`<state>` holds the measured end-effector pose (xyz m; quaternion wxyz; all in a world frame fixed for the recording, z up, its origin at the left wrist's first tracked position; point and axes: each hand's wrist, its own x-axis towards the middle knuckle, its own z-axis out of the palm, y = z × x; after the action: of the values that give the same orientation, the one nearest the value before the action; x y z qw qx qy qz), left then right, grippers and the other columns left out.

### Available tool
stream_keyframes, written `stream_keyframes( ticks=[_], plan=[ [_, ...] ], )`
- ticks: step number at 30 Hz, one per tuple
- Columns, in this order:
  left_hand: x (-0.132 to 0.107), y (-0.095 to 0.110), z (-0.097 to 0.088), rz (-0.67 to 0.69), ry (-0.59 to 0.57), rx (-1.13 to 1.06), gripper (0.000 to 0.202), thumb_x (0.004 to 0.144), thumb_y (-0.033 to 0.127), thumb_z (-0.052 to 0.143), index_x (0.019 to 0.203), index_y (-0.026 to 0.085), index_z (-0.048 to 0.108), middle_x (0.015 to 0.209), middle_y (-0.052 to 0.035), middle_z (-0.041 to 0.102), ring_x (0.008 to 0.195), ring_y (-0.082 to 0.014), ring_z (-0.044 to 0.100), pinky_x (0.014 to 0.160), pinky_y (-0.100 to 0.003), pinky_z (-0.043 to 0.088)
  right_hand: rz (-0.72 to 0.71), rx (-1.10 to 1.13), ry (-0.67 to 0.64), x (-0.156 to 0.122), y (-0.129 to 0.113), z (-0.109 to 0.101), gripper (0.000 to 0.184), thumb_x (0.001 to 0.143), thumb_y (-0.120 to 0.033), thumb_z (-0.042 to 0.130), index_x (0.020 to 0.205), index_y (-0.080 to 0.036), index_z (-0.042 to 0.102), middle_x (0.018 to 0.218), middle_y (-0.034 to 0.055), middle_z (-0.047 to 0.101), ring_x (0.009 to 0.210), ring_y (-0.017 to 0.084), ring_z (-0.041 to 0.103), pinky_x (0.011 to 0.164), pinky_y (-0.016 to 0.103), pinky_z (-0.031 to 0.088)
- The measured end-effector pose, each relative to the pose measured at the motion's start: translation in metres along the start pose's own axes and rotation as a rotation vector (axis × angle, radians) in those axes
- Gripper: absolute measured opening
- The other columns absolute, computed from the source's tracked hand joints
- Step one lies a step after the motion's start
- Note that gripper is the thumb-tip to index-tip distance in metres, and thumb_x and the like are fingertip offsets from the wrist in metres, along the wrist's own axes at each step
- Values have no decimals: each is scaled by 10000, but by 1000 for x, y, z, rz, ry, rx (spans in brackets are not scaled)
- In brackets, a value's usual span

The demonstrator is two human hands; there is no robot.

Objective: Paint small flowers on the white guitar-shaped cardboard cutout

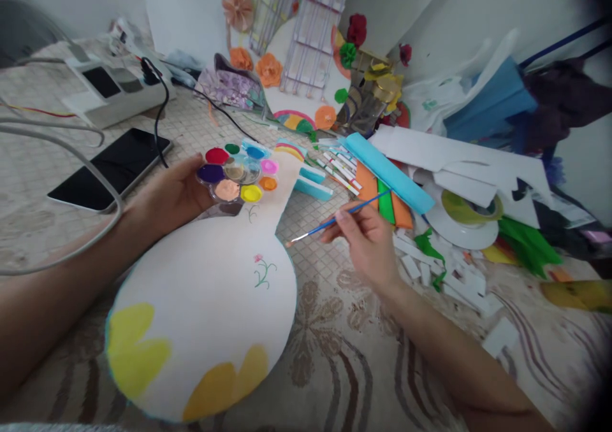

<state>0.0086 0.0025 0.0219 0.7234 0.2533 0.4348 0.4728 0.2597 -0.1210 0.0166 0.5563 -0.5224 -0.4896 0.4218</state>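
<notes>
My left hand (184,190) grips a paint palette (239,176) of small round wells by its left edge. Red, purple, peach, yellow, orange, pink, blue and green fill the wells. Between the fingers of my right hand (366,234) is a thin blue paintbrush (335,218), its tip pointing left and carrying a peach tint. That tip is close to the right edge of a white rounded cutout (205,279) with a narrow neck. The cutout bears yellow and orange petal shapes and a small pink flower with green curls. The palette hides part of its neck.
A phone (112,167) and a power strip (115,88) with cables stand at the left. Behind are markers (337,171), a decorated round board (306,69) and paper flowers. Turquoise paper (389,171), a tape roll (471,204) and paper scraps (459,285) lie at the right.
</notes>
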Motion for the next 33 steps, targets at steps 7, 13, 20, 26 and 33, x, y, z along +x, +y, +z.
stream_keyframes(
  ticks=[7,13,20,26,33],
  plan=[
    [1,2,-4,-30,-49,-41,330,986,191,341,879,122,645,729,-43,741,635,-144,693,654,-263,583,-126,37,-38,18,-15,4,165,911,-380,617,862,-227,580,688,-34,654,515,110,623,519,261,540],
    [2,4,-4,-32,-65,-38,314,974,164,338,907,119,641,730,-58,744,681,-163,711,710,-282,591,-289,67,-36,39,-28,32,130,929,-371,592,886,-249,581,631,-56,600,504,104,594,507,255,522],
    [-2,6,-2,-66,-41,-31,364,991,179,307,828,135,629,703,-59,740,619,-151,702,623,-248,582,-275,-7,-102,51,-23,56,162,925,-396,581,909,-236,567,715,-34,652,612,118,663,647,291,589],
    [1,5,-3,-76,-46,-30,344,986,174,316,887,120,641,741,-75,749,665,-167,708,654,-264,585,-304,13,-162,52,-18,67,118,935,-358,570,948,-240,569,763,-27,666,657,117,690,683,289,599],
    [5,2,-10,-59,-114,-20,295,968,186,360,963,115,647,789,-88,756,696,-188,712,715,-302,586,-317,-53,-213,49,-15,68,119,949,-360,545,961,-245,574,846,-3,678,698,128,703,662,292,599]
  ],
)
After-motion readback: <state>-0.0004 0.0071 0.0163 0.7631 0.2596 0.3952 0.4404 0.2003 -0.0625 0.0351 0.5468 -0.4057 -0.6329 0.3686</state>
